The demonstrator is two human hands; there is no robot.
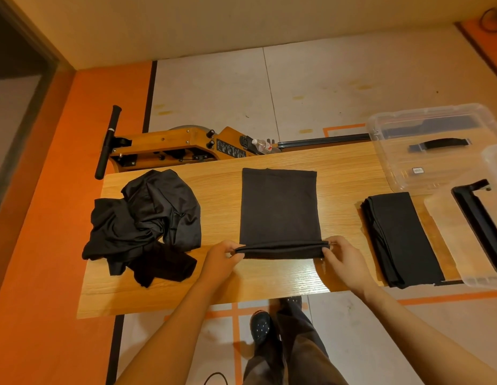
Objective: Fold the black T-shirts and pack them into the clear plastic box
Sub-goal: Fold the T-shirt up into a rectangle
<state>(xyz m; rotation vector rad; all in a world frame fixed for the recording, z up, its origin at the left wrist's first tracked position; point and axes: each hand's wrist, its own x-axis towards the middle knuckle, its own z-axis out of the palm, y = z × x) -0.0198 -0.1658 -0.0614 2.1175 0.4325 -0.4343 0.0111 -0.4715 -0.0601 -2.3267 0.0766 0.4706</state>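
Note:
A black T-shirt [279, 207] lies as a flat rectangle in the middle of the wooden table [219, 284]. Its near edge is lifted off the wood. My left hand [221, 258] pinches that edge's left corner and my right hand [343, 258] pinches the right corner. A heap of crumpled black T-shirts [143, 223] lies at the left. A stack of folded black T-shirts [401, 237] lies at the right. The clear plastic box [433, 145] stands open at the far right corner.
The box's lid [464, 234] with a black handle lies at the table's right end, beside the folded stack. Behind the table stands a wooden rowing machine [172, 150] with a water bottle [262, 145] on it. My feet are below the table's near edge.

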